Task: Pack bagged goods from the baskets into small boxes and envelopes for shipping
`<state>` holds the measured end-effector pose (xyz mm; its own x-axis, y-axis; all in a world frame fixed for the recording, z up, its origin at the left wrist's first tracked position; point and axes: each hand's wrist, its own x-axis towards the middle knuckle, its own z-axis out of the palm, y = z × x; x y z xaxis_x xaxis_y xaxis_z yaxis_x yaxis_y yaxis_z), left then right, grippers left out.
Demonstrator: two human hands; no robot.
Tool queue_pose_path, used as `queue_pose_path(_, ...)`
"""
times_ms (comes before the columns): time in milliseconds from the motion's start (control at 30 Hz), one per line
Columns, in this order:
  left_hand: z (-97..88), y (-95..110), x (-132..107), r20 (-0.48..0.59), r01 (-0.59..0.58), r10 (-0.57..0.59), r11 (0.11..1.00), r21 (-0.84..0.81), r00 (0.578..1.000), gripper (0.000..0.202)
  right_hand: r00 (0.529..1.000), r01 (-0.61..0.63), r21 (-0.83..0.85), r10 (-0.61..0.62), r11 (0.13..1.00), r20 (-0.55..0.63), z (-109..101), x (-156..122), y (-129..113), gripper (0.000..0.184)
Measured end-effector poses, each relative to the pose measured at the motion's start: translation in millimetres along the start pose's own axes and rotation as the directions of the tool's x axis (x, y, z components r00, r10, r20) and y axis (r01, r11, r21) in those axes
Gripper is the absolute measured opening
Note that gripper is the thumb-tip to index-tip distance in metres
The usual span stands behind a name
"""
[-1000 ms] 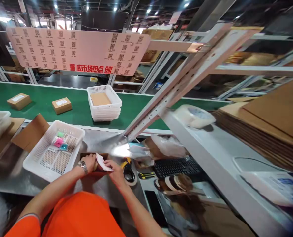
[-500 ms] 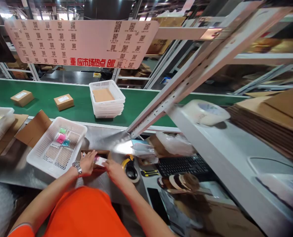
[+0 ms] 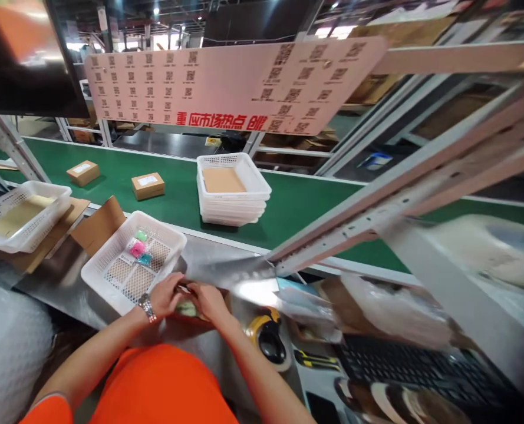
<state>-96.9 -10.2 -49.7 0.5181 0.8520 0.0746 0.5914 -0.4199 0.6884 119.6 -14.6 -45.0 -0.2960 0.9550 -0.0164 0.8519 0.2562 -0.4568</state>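
Both my hands work over a small brown cardboard box (image 3: 186,315) on the steel bench. My left hand (image 3: 165,294), with a wristwatch, rests on the box's left side, fingers curled. My right hand (image 3: 208,300) presses on its right side, fingers bent down over the contents. A pale greenish item (image 3: 184,307) shows between the hands inside the box. Left of the hands stands a white perforated basket (image 3: 106,278) with small pink, green and blue packets (image 3: 138,247).
A green conveyor (image 3: 288,200) carries two small sealed cartons (image 3: 147,185) and a stack of white baskets (image 3: 230,188). Another white basket (image 3: 20,215) sits far left. A tape dispenser (image 3: 268,341), keyboard (image 3: 403,365) and plastic bags lie right. A slanted metal frame (image 3: 376,218) crosses.
The white card my right hand held a second ago has gone down into the box. Both hands have closed in over the box. The view has swung to the left.
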Motion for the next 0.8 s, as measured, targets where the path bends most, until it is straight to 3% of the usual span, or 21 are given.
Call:
queue_pose_path(67,-25.1,-21.9,-2.1,-0.071,0.125,-0.120,0.990,0.072,0.990,0.056,0.998,0.059,0.035,-0.060,0.998,0.028,-1.5,-4.0,3.6,0.023)
queue_pose_path(167,-59.6,-65.0,1.1,-0.124,0.323,-0.306,0.934,0.152,0.944,0.049,0.994,0.096,0.065,-0.098,0.993,0.039,-1.8,-11.5,9.8,0.028)
queue_pose_path(300,-82.1,-114.8,14.6,-0.127,0.449,-0.431,0.867,0.217,0.893,0.066,0.983,0.160,0.102,-0.148,0.982,-0.111,-2.8,-25.9,14.2,0.034)
queue_pose_path(433,-81.4,-140.4,36.9,-0.090,0.506,-0.505,0.804,0.312,0.858,0.107,0.924,0.281,0.193,-0.210,0.940,-0.321,-14.5,-53.8,9.8,0.035)
queue_pose_path(533,-74.9,-150.5,54.5,-0.027,0.474,-0.516,0.763,0.439,0.856,0.122,0.865,0.285,0.184,-0.169,0.941,-0.473,-27.9,-78.5,0.7,0.035)
queue_pose_path(633,-66.4,-159.0,65.7,0.041,0.377,-0.489,0.722,0.580,0.871,0.110,0.793,0.222,0.135,-0.099,0.966,-0.601,-39.5,-99.2,-9.5,0.036)
queue_pose_path(800,-55.0,-176.5,73.6,0.088,0.238,-0.387,0.715,0.657,0.918,0.066,0.641,0.112,0.087,-0.005,0.990,-0.768,-52.9,-115.7,-18.1,0.039)
